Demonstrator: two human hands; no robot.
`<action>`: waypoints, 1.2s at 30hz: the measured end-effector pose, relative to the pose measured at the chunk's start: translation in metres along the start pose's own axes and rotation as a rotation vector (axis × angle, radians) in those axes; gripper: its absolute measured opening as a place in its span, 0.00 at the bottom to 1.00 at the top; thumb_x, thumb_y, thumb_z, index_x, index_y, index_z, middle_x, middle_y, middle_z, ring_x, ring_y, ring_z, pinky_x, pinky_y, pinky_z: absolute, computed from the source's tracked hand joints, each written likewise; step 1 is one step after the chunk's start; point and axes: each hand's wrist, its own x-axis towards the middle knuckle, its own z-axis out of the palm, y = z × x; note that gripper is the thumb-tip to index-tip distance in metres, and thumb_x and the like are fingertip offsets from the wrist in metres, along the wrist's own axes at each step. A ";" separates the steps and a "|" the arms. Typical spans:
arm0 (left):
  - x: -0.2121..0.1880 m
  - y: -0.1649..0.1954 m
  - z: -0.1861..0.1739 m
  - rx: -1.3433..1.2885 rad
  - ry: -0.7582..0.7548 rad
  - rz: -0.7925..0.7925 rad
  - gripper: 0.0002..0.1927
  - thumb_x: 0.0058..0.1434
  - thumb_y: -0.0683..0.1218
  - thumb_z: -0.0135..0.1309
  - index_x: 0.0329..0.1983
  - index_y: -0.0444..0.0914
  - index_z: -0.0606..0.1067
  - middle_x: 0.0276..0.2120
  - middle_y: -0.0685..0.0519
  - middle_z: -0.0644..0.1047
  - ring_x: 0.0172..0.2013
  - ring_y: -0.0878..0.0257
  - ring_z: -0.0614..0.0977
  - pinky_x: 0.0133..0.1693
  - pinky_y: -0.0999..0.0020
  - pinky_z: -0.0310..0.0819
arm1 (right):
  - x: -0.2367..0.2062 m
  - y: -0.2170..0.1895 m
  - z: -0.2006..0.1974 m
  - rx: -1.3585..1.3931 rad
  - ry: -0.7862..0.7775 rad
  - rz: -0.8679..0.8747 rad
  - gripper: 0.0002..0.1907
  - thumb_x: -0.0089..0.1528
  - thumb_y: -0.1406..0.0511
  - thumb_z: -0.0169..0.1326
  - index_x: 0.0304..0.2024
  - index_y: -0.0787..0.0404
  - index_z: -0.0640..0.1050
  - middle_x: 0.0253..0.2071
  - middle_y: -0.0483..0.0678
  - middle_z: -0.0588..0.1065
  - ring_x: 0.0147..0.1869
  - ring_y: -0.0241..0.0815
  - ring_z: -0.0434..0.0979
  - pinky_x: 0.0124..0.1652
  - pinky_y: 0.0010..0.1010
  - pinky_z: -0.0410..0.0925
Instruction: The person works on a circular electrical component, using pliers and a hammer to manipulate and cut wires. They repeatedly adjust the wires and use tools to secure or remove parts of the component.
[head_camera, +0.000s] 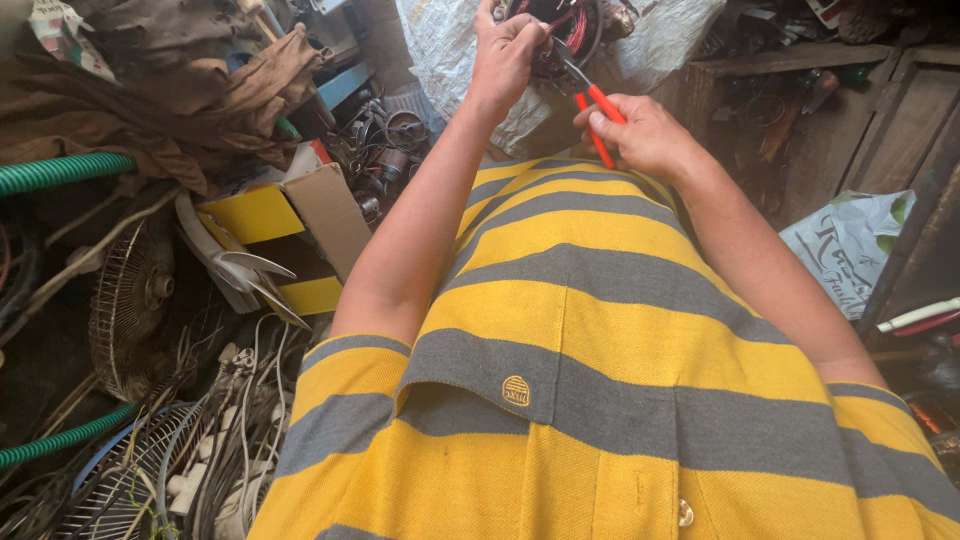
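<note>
My left hand grips the rim of a round black motor part with red and dark wires inside, at the top centre. My right hand holds red-handled pliers whose metal jaws reach up into the wires of that part. Both arms stretch forward over my yellow and grey striped shirt. The far side of the motor part is cut off by the frame's top edge.
A crinkled plastic sheet lies under the motor part. On the left are a cardboard box, green hoses, fan grilles, loose cables and brown cloth. A wooden shelf and a plastic bag stand on the right.
</note>
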 end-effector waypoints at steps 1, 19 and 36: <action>0.000 0.001 0.000 -0.005 -0.001 -0.007 0.15 0.63 0.49 0.52 0.24 0.37 0.81 0.21 0.56 0.74 0.61 0.57 0.55 0.59 0.61 0.57 | 0.000 0.000 0.000 -0.004 -0.003 0.014 0.15 0.71 0.57 0.47 0.53 0.56 0.78 0.46 0.45 0.79 0.49 0.36 0.80 0.47 0.37 0.75; -0.001 0.007 -0.004 -0.133 -0.039 -0.068 0.16 0.63 0.46 0.50 0.20 0.36 0.76 0.20 0.59 0.73 0.27 0.70 0.70 0.41 0.74 0.65 | 0.057 0.063 -0.009 0.367 -0.286 -0.275 0.15 0.76 0.54 0.49 0.46 0.59 0.70 0.33 0.46 0.72 0.31 0.35 0.70 0.33 0.31 0.68; -0.008 -0.001 -0.021 -0.221 -0.158 -0.056 0.11 0.64 0.46 0.52 0.28 0.37 0.75 0.28 0.56 0.77 0.37 0.65 0.75 0.50 0.68 0.67 | 0.051 0.048 -0.003 0.265 -0.246 -0.230 0.13 0.73 0.55 0.46 0.46 0.57 0.73 0.38 0.43 0.78 0.40 0.34 0.79 0.40 0.32 0.73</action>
